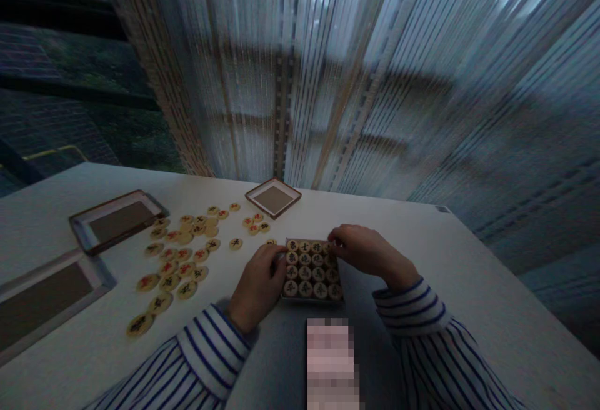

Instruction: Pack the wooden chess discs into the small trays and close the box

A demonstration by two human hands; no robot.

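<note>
A small box [313, 300] in front of me holds round wooden pieces with dark characters, laid in rows. My left hand [260, 279] is at the box's left edge, its fingers curled and pressed against the upper left side. At the top right corner, my right hand [363, 250] has its thumb and fingers pinched together over the corner piece. Many loose round pieces [183, 254] with red or black characters lie scattered on the white table [389, 210], left of the box.
Beyond the scattered pieces lies a small tray-like lid [274, 214]. Two larger open trays, one upper [89, 249] and one lower [100, 272], are at the left. A pixelated flat object [330, 360] lies near me. A string curtain [304, 85] hangs behind the table.
</note>
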